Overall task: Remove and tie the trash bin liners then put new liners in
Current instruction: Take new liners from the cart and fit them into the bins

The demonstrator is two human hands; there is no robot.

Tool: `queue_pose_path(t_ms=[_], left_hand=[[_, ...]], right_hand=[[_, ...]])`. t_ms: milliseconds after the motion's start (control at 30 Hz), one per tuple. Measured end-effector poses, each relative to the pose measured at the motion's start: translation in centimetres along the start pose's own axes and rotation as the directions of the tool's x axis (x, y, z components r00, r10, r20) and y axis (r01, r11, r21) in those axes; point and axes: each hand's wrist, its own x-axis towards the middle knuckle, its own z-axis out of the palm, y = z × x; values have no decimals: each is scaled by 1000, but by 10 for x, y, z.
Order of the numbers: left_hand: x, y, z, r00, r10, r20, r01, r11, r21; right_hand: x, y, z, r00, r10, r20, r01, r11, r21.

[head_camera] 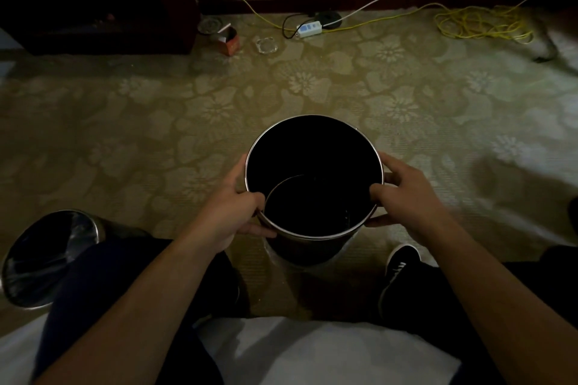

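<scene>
so the bin (300, 251) sits just below the middle of the frame, standing upright on the flowery carpet (156, 134) between the person's feet, and both hands are already on it. the left hand (231, 206) grips the rim on the left side with the thumb hooked over the edge into the opening and the fingers (261, 232) curled around the outside; the right hand (403, 194) does the same on the right side, thumb inside, the rest wrapped outside. the bin looks like thin polished metal, so my guess is it's light and rigid and won't flex, but the outside is probably slick, which makes the rolled rim the sensible place to hold it, just like here. the inside is pitch black, so i honestly can't tell if a liner is in there or not; there's only a faint curved line low down inside. if there is one, it'd be thin, floppy plastic that you pinch at the rim and peel up, and it could tear if yanked. a second bin (47, 259) lies tilted at the lower left of the frame, mouth facing the camera, with something shiny and crinkly inside that may be a liner. a power strip (309, 29) and a yellow cable (481, 22) sit along the top, well apart from everything.
</scene>
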Motion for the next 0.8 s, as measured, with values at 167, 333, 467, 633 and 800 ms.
queue_pose_path(t_ms=[167,333,467,633,800], left_hand=[[2,-6,4,999,-36,-11,36,999,-4],[8,-18,11,999,-38,-24,38,999,23],[17,-31,14,998,-33,-48,35,998,59],[25,-47,16,996,-48,-82,55,995,88],[36,-65,20,993,-43,-106,57,990,129]], right_hand=[[2,7,4,1000,1,-18,-1,999,-47],[5,20,12,998,2,-60,-8,995,-99],[10,33,16,997,-5,-75,-6,989,-147],[21,56,22,996,-14,-89,-4,980,-198],[37,84,31,995,-37,-96,8,957,-290]])
